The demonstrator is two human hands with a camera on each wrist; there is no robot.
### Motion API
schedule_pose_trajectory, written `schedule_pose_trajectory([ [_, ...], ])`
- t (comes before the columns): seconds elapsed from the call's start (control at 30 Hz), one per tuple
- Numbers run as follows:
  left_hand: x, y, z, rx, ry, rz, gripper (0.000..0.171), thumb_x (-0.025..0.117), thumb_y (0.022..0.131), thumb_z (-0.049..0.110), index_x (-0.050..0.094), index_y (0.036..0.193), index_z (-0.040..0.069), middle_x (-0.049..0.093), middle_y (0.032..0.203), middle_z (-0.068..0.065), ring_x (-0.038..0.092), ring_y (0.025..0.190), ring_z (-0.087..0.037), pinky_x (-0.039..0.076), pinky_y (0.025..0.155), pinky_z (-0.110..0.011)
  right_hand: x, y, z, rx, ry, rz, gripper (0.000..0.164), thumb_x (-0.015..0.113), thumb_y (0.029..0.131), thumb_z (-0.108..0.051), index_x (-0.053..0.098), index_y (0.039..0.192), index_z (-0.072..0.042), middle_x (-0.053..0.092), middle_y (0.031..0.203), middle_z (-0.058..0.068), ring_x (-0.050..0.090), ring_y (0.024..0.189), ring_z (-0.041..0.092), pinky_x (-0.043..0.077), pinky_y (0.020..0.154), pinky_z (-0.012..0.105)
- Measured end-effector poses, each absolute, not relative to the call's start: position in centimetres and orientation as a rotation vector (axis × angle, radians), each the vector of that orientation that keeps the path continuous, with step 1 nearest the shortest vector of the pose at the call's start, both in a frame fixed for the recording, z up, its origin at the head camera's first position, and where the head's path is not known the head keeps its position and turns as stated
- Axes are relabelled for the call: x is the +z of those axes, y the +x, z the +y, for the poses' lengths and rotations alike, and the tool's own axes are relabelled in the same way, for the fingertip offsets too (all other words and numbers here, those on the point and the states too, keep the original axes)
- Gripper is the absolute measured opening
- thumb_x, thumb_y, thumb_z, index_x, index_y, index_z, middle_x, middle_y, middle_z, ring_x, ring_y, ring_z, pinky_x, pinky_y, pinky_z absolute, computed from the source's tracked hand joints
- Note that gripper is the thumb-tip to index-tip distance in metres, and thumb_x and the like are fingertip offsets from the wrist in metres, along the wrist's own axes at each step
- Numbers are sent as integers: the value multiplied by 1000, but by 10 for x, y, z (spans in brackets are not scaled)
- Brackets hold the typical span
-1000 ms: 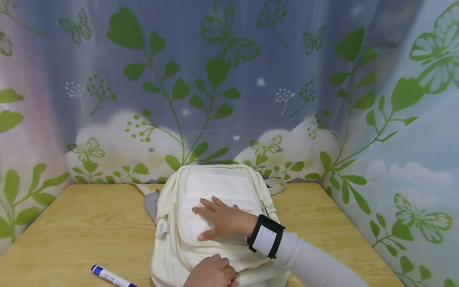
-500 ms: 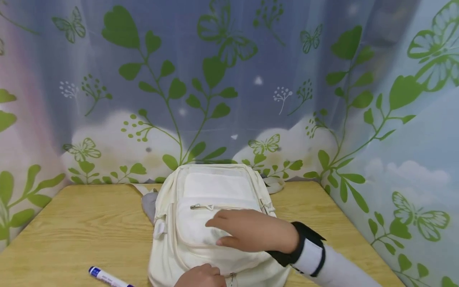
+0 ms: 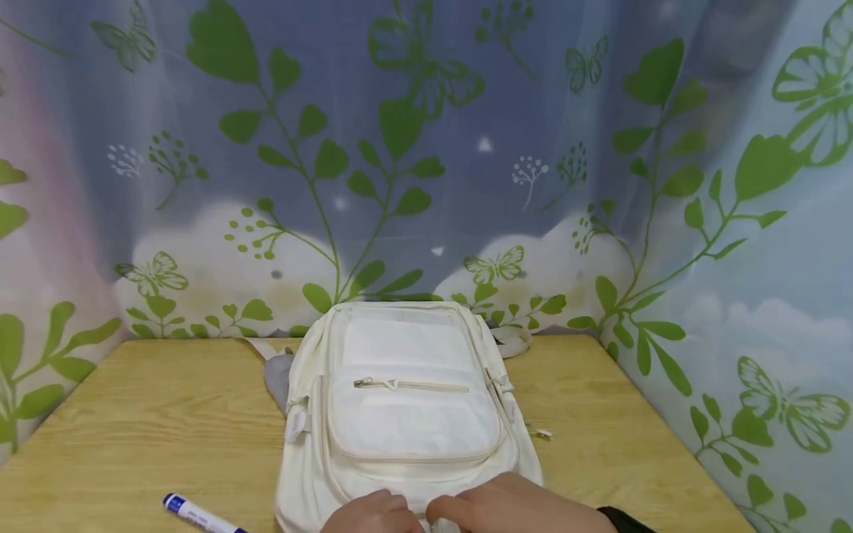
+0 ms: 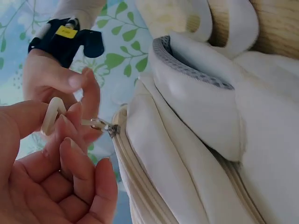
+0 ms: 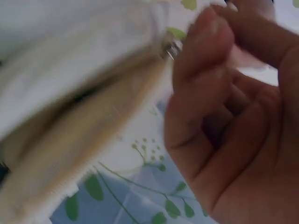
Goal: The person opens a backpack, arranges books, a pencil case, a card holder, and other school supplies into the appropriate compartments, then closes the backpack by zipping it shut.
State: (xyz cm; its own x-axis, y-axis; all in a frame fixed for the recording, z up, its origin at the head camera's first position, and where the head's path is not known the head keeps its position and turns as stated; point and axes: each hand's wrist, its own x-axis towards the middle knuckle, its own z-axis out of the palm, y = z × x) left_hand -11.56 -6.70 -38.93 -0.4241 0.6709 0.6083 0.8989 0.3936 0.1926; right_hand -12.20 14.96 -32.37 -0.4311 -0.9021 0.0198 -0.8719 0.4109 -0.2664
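Observation:
A cream backpack [image 3: 413, 422] lies front up on the wooden table, its front pocket facing me. At its near end, my left hand [image 3: 373, 512] pinches the white loop of a zipper pull [image 4: 52, 116] between thumb and fingers. The metal slider [image 4: 110, 129] sits at the edge of the bag. My right hand [image 3: 516, 505] is beside the left, its curled fingertips right by the slider [image 5: 172, 48]; I cannot tell whether they grip the pull. The right wrist view, blurred, shows a dark gap along the zipper [image 5: 79, 99].
A white marker with blue ends [image 3: 200, 514] lies left of the bag. Grey padded straps [image 3: 277, 379] stick out at the bag's left side, and a strap loop [image 3: 512, 343] at its right. A patterned curtain [image 3: 426, 163] hangs behind the table [image 3: 173, 414].
My right hand has lifted off the bag's front pocket and come down towards me, beside the left hand at the zipper. The left hand has stayed at the bag's near end.

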Motion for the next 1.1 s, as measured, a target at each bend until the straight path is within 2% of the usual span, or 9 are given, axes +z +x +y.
schedule_pose_trajectory([
  [0.17, -387, -117, -63, -776, -1334, -2199, 3, 68, 77, 19, 70, 79, 18, 55, 67, 13, 42, 62, 9, 30, 62, -1, -338, -124, 145, -340, -1627, 2622, 16, 47, 97, -35, 55, 85, -25, 41, 65, -20, 30, 57, -13, 26, 52, 1],
  [0.27, -385, -122, -63, -719, -1309, -1972, 10, 62, 85, 28, 68, 80, 21, 54, 70, 13, 45, 64, 5, 33, 64, -4, -340, -125, 148, -390, -1532, 2615, 21, 49, 96, -33, 51, 77, -24, 39, 61, -18, 29, 53, -12, 27, 50, 5],
  [0.43, -389, -126, -66, -450, -1052, -1888, 33, 38, 98, 46, 64, 91, 28, 61, 99, 8, 55, 89, -10, 42, 81, -30, -336, -125, 159, -565, -1484, 2534, 16, 56, 91, -19, 55, 75, -20, 46, 62, -14, 29, 55, -14, 31, 52, 4],
  [0.53, -394, -131, -71, -240, -1029, -1948, 42, 27, 101, 46, 65, 96, 29, 62, 115, 6, 57, 102, -14, 41, 85, -36, -336, -125, 162, -642, -1583, 2507, 17, 56, 91, -12, 58, 75, -18, 51, 63, -11, 31, 60, -16, 31, 56, -1],
  [0.6, -397, -134, -75, -164, -1067, -1976, 40, 30, 100, 45, 67, 97, 29, 62, 118, 6, 57, 107, -14, 42, 86, -34, -336, -124, 163, -647, -1581, 2512, 11, 55, 93, -17, 60, 83, -18, 57, 69, -12, 36, 64, -18, 32, 59, -1],
  [0.7, -398, -136, -78, -136, -1110, -2001, 19, 60, 89, 42, 70, 98, 29, 64, 119, 7, 59, 107, -12, 45, 85, -33, -337, -122, 166, -612, -1474, 2551, 11, 53, 96, -26, 59, 103, -19, 67, 84, -11, 52, 74, -14, 38, 63, 2],
  [0.83, -397, -136, -80, -130, -1126, -2021, 38, 82, 63, 38, 71, 98, 30, 64, 119, 8, 59, 107, -12, 46, 84, -33, -335, -122, 179, -571, -1328, 2634, 16, 52, 96, -27, 54, 110, -21, 67, 78, -11, 57, 68, -9, 40, 57, 7],
  [1.0, -395, -137, -83, -132, -1154, -2029, 24, 74, 77, 40, 71, 99, 31, 64, 119, 7, 59, 107, -12, 45, 85, -32, -330, -129, 208, -657, -1209, 2573, 10, 51, 97, -23, 59, 101, -19, 56, 63, -12, 42, 54, -10, 39, 53, 11],
  [1.1, -394, -137, -84, -127, -1163, -2035, 20, 70, 82, 40, 71, 99, 31, 63, 119, 7, 58, 107, -12, 45, 85, -32, -326, -139, 229, -717, -1135, 2506, 14, 47, 98, -25, 59, 93, -18, 53, 62, -8, 41, 51, -10, 41, 51, 14],
])
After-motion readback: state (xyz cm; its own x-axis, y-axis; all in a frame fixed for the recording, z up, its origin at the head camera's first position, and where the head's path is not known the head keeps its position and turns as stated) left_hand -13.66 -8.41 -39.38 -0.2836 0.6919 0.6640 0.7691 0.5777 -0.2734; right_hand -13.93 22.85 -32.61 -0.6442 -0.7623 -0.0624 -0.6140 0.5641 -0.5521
